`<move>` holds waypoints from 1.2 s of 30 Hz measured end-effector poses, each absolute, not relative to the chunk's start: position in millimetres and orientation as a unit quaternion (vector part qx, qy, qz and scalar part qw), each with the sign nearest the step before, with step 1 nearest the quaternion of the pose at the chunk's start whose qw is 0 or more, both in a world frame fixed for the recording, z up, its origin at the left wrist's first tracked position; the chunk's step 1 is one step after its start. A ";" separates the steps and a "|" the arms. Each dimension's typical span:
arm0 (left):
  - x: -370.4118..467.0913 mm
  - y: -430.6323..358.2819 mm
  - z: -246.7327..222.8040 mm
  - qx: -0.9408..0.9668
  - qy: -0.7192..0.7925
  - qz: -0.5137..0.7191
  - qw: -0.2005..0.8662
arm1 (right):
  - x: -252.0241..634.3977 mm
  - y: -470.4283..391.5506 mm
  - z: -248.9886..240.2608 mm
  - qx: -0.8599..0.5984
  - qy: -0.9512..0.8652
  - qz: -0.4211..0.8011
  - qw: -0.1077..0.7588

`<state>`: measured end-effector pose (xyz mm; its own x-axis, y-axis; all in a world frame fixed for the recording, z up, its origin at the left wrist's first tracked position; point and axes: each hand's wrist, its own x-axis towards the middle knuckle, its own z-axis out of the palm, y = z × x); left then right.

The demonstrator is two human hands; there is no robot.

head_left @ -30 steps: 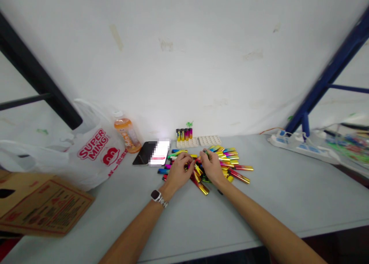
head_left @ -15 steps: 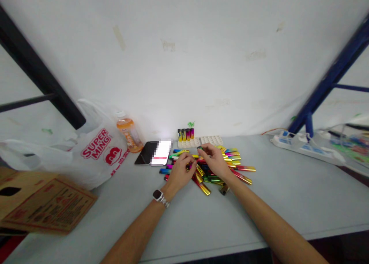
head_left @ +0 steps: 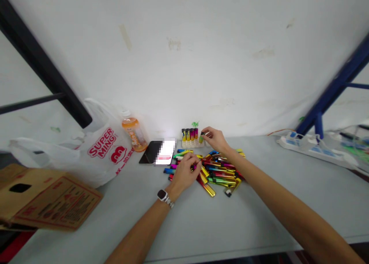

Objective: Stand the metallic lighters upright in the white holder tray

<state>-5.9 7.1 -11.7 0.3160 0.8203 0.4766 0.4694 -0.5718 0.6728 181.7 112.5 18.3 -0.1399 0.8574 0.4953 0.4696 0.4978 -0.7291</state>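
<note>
White wall (head_left: 207, 71), scuffed and marked with old tape, backs a grey table (head_left: 259, 218). A black post (head_left: 43, 60) stands at left and a blue post (head_left: 331, 79) at right.

Containers: at the far side, against the wall, a pale tray (head_left: 186, 145) holds four lighters (head_left: 192, 135) upright in one row, two yellowish and two purple to yellow. The right hand (head_left: 216, 140) pinches a green-yellow lighter (head_left: 201, 138) upright at the tray's right end; whether its base is seated cannot be told. On the near side of the tray lies a loose pile of metallic lighters (head_left: 221, 174), red, gold, green and blue. The left hand (head_left: 186, 172), fingers curled, rests at the pile's left part; whether it grips one cannot be told. A watch (head_left: 163, 196) is on the left wrist.

At left, a white plastic bag (head_left: 83, 156) stands behind a cardboard box (head_left: 63, 202); contents of both not visible. An orange bottle (head_left: 134, 133) holds orange liquid. A power strip (head_left: 314, 150) lies at right.

Writing: the bag reads "SUPER MING" in red, above a red emblem. Printing on the box and bottle is too blurred to read.
</note>
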 end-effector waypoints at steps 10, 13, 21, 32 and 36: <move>-7.3 7.0 -12.0 0.785 0.412 0.417 0.202 | 170.2 148.4 18.2 -0.446 -0.766 0.193 0.421; -7.2 6.9 -12.0 0.784 0.413 0.416 0.206 | 168.5 152.0 17.0 -0.446 -0.773 0.193 0.408; -7.0 6.1 -9.4 0.784 0.420 0.405 0.209 | 167.2 150.0 13.3 -0.458 -0.763 0.174 0.421; -7.3 6.8 -11.7 0.786 0.418 0.409 0.202 | 169.8 142.6 9.9 -0.466 -0.812 0.046 0.348; -6.5 7.4 -13.2 0.787 0.415 0.411 0.197 | 169.7 136.7 10.6 -0.496 -0.820 0.015 0.285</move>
